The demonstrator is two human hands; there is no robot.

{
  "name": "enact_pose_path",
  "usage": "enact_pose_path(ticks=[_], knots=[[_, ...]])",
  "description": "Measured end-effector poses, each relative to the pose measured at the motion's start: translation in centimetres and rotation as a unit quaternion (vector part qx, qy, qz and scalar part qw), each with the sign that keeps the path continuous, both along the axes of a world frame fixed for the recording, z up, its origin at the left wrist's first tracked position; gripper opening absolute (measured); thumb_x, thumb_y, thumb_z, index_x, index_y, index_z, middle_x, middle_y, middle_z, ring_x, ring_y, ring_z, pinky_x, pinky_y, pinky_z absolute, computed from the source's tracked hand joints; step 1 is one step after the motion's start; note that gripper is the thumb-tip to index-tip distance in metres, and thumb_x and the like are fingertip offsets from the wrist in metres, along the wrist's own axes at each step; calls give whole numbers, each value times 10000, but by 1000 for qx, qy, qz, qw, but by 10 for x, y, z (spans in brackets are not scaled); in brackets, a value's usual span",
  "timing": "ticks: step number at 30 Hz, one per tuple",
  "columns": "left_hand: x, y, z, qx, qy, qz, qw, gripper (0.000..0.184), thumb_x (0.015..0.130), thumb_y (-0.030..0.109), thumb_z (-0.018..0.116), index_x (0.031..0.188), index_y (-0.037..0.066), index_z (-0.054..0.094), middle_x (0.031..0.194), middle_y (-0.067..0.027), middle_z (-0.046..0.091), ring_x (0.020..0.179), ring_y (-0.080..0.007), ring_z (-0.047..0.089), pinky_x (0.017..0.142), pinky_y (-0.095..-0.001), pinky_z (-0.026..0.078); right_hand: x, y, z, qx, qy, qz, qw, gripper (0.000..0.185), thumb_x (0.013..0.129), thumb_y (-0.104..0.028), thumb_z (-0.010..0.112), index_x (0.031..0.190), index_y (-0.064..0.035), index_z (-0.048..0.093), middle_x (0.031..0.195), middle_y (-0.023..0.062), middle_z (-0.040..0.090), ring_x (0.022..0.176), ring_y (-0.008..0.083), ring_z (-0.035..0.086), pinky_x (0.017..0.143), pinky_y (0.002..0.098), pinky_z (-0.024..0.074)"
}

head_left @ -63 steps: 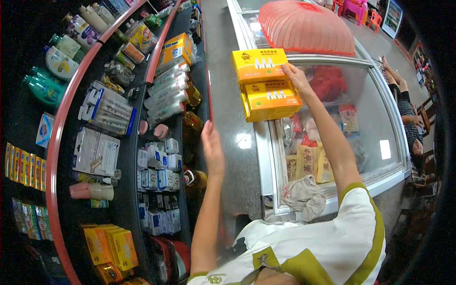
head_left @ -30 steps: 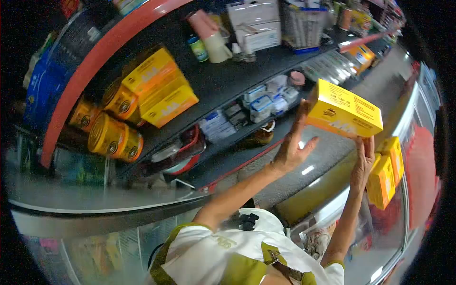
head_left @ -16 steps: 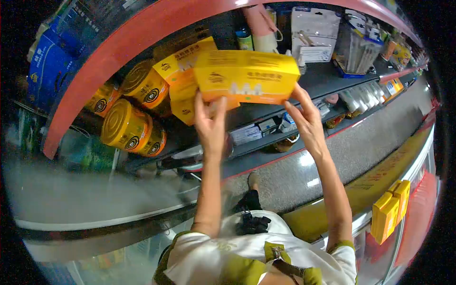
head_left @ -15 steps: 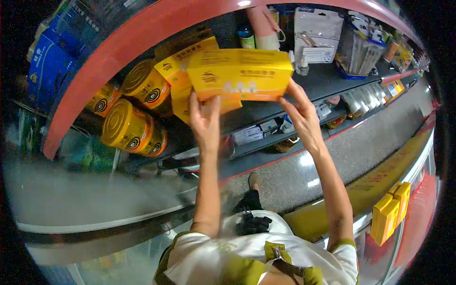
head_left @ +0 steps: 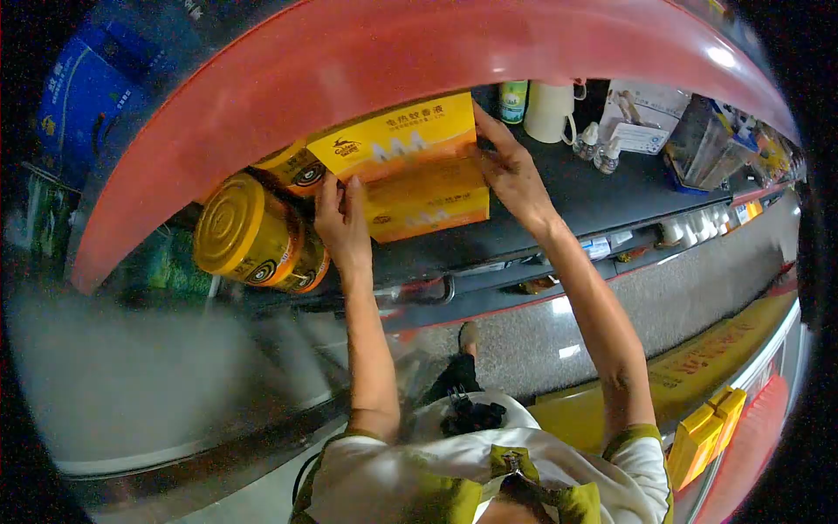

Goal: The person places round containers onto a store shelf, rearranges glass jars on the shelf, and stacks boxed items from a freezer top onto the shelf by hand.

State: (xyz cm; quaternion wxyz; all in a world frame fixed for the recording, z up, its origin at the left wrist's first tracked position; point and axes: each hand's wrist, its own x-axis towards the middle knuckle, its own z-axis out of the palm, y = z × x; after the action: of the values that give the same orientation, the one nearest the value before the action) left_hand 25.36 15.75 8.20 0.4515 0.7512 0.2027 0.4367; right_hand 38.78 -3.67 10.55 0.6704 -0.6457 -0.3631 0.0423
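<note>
Under the red shelf edge, a yellow and orange box (head_left: 393,140) is held between both my hands. My left hand (head_left: 343,227) has its fingers and thumb at the box's lower left corner. My right hand (head_left: 517,179) grips its right end. Just below the held box, the front of another yellow box (head_left: 428,210) shows on the dark shelf (head_left: 559,183). To the left of my left hand stand round yellow tubs (head_left: 231,227) with coil pictures.
The red shelf edge (head_left: 419,44) curves above my hands. A white cup (head_left: 550,112), a green bottle (head_left: 513,100) and small clear bottles (head_left: 607,155) stand to the right. Several yellow boxes (head_left: 696,445) lie at the lower right, by the red cover (head_left: 751,437).
The box has gone from the freezer side to the shelf, first in my right hand, then in both. Since half a second ago it has moved deeper under the red edge, above the shelf's yellow boxes.
</note>
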Motion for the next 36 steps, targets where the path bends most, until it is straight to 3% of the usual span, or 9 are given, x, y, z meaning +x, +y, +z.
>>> enact_pose_path(ticks=[10,13,16,19,20,25,27,31,36], knots=[[6,-3,6,104,39,44,993,240,911,108,599,1113,-17,570,947,-149,615,888,-221,584,823,-322,445,10,4,-28,27,14,21,999,625,879,9,559,1458,-107,356,1481,111,381,1376,230,332,1143,335,240],[9,-2,6,43,41,41,997,246,904,126,613,1099,-21,580,941,-151,615,876,-231,584,823,-332,448,5,6,-26,-12,-35,-17,999,547,970,-30,494,1480,-126,323,1397,23,440,1270,124,407,1044,281,348],[9,7,-3,94,64,41,993,321,911,143,611,1169,-37,549,1027,-162,603,933,-236,567,862,-324,435,3,3,-28,15,30,33,999,585,967,-64,507,1499,-136,274,1474,41,370,1295,142,389,1070,314,328],[11,-3,-9,101,-10,49,994,440,922,150,598,1282,-63,462,1170,-183,557,1069,-255,530,958,-327,396,-6,-15,-19,-73,-66,-59,993,620,964,-135,532,1510,-131,237,1507,66,336,1261,152,415,1046,320,352],[10,-4,-12,144,13,76,987,523,936,152,578,1363,-69,373,1298,-207,480,1212,-287,457,1047,-346,331,-12,-26,-12,-59,-16,-46,997,657,885,-65,550,1477,-36,265,1505,170,324,1400,292,293,1152,343,218],[11,-74,0,223,-118,139,958,464,958,140,542,1363,-34,399,1392,-226,395,1300,-333,375,1090,-439,282,-36,-98,-35,-69,26,-130,989,652,923,-217,554,1451,33,266,1488,222,323,1396,316,291,1152,361,221],[18,-111,-4,267,-148,72,950,414,959,115,525,1336,-28,430,1349,-218,444,1255,-358,420,1068,-468,305,-46,-130,-63,-109,37,-172,978,685,949,-300,562,1496,-59,228,1541,125,265,1400,246,279,1106,374,294],[31,-166,-26,345,-121,-119,923,275,954,103,510,1195,-13,573,1264,-216,524,1169,-379,499,1017,-485,375,-83,-185,-76,-100,40,-246,963,644,952,-257,554,1482,-52,250,1514,172,296,1406,288,270,1139,377,240],[58,-187,-54,385,-46,-241,890,356,946,112,525,1284,2,507,1322,-218,470,1203,-380,479,1033,-474,372,-135,-261,-70,-85,30,-366,926,624,946,-262,557,1465,-45,289,1481,187,341,1379,287,318,1135,388,255]])
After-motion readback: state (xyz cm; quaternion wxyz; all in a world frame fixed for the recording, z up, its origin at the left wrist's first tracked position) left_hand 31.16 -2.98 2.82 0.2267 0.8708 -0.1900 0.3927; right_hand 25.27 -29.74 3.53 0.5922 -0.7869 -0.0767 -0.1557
